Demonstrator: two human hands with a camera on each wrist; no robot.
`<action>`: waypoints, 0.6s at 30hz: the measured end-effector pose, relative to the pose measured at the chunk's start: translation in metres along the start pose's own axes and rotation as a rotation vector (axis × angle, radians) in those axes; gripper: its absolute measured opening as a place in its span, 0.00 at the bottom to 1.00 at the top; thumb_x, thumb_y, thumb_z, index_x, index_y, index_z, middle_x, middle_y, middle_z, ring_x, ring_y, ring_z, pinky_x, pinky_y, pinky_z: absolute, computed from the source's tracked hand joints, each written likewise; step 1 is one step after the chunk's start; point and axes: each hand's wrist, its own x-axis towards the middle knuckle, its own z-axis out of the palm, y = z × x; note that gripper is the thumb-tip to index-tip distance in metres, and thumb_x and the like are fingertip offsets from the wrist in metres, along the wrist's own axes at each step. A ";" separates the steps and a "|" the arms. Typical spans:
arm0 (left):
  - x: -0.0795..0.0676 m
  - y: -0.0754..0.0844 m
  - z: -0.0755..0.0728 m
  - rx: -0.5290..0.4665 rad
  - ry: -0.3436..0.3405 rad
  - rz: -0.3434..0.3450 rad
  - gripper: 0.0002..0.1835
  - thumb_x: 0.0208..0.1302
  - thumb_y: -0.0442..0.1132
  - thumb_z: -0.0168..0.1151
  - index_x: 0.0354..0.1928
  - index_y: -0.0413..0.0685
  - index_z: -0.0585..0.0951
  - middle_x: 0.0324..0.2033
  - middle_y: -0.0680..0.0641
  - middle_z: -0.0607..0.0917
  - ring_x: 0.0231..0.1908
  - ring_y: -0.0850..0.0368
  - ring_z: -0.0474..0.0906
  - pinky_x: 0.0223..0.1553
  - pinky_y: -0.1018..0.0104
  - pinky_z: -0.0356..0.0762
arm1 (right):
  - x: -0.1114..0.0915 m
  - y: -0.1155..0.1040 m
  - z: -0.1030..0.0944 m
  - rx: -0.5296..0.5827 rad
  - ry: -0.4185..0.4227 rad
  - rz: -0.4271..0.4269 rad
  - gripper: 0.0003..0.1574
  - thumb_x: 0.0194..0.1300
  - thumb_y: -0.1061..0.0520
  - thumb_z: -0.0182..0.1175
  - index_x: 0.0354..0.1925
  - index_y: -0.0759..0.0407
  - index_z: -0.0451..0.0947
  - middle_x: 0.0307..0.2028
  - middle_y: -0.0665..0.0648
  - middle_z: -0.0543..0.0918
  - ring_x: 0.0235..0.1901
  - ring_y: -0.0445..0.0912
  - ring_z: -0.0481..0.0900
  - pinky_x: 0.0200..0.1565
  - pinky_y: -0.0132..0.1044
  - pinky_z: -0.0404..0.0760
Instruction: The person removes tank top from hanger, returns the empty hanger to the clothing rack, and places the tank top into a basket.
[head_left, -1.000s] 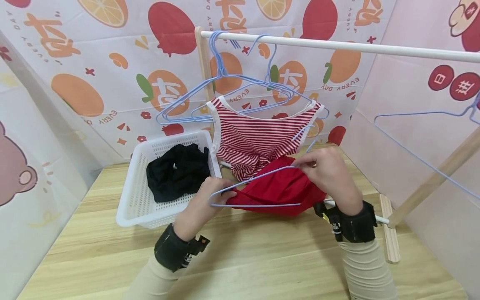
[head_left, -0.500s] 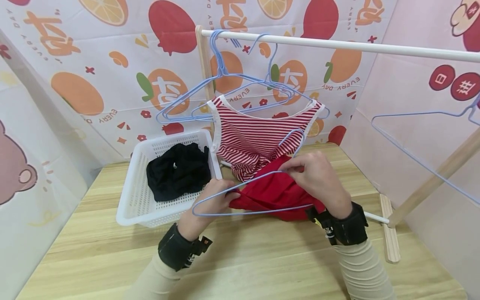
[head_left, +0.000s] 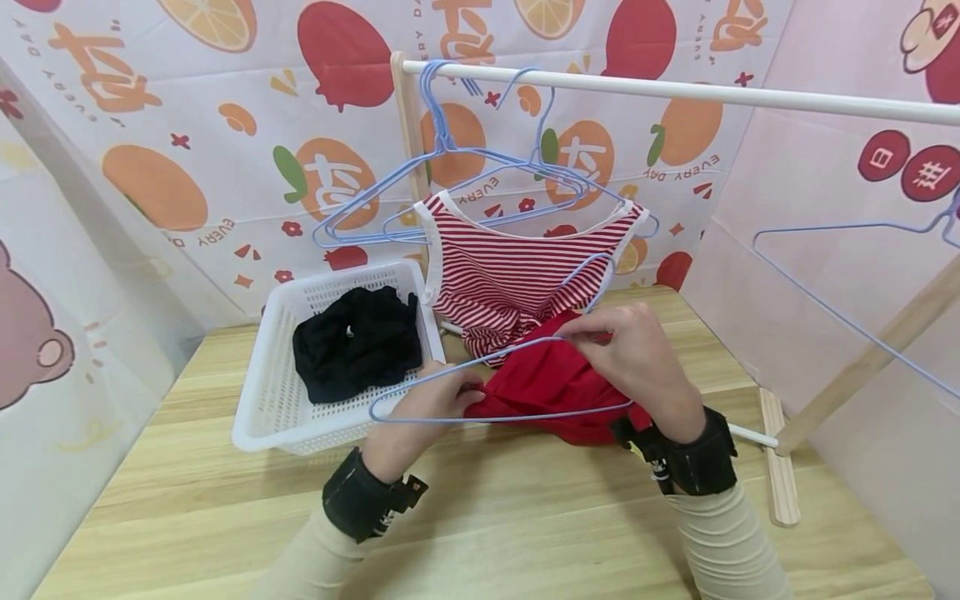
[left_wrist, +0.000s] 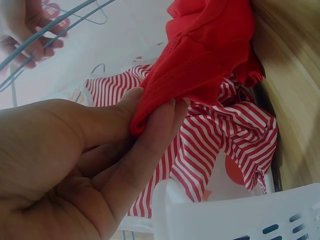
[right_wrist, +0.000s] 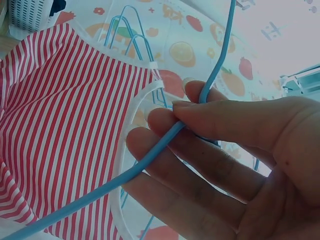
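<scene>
My left hand (head_left: 431, 408) pinches the edge of a red garment (head_left: 555, 387) between thumb and fingers, which shows closely in the left wrist view as red cloth (left_wrist: 200, 65). My right hand (head_left: 633, 358) grips a blue wire hanger (head_left: 480, 358) near the base of its hook. The hanger's left end crosses over my left wrist, and its lower bar passes in front of the red cloth. In the right wrist view the hanger wire (right_wrist: 150, 157) runs between thumb and fingers. Behind, a red-and-white striped tank top (head_left: 525, 267) hangs on the rack.
A white plastic basket (head_left: 255, 392) holding black clothing (head_left: 356, 346) stands left on the wooden table (head_left: 480, 533). Several blue hangers (head_left: 375, 196) hang from the white rail (head_left: 675, 90); another hanger (head_left: 832, 312) hangs at right. The rack's wooden foot (head_left: 780, 458) stands at right.
The hanger has shifted left and toward me, its left end now over my left wrist. My right hand has moved slightly left with it; the left hand keeps pinching the red garment.
</scene>
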 end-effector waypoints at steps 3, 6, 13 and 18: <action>0.001 0.001 0.002 -0.020 -0.035 -0.043 0.02 0.65 0.33 0.70 0.36 0.44 0.89 0.26 0.52 0.87 0.27 0.61 0.74 0.32 0.70 0.72 | -0.002 -0.001 -0.001 0.024 0.027 -0.006 0.11 0.61 0.67 0.71 0.41 0.57 0.92 0.34 0.58 0.92 0.25 0.45 0.80 0.27 0.29 0.72; 0.000 0.002 0.003 -0.034 -0.033 -0.040 0.04 0.63 0.31 0.70 0.32 0.45 0.89 0.23 0.53 0.85 0.25 0.62 0.73 0.31 0.70 0.72 | -0.004 0.000 -0.005 0.048 0.079 -0.027 0.11 0.60 0.68 0.72 0.41 0.57 0.92 0.33 0.57 0.92 0.27 0.46 0.84 0.32 0.27 0.80; -0.005 0.004 0.007 -0.056 0.010 0.075 0.07 0.60 0.29 0.72 0.27 0.45 0.86 0.20 0.53 0.83 0.24 0.63 0.71 0.28 0.71 0.68 | -0.009 0.002 -0.016 0.144 0.293 -0.064 0.13 0.57 0.72 0.73 0.40 0.61 0.92 0.34 0.60 0.92 0.34 0.52 0.90 0.42 0.15 0.78; -0.005 0.005 0.008 -0.123 -0.052 0.033 0.07 0.61 0.28 0.71 0.26 0.43 0.86 0.20 0.53 0.84 0.22 0.66 0.69 0.27 0.73 0.70 | -0.011 0.001 -0.021 0.101 0.366 -0.014 0.12 0.59 0.71 0.72 0.41 0.63 0.91 0.36 0.63 0.92 0.36 0.55 0.90 0.44 0.14 0.76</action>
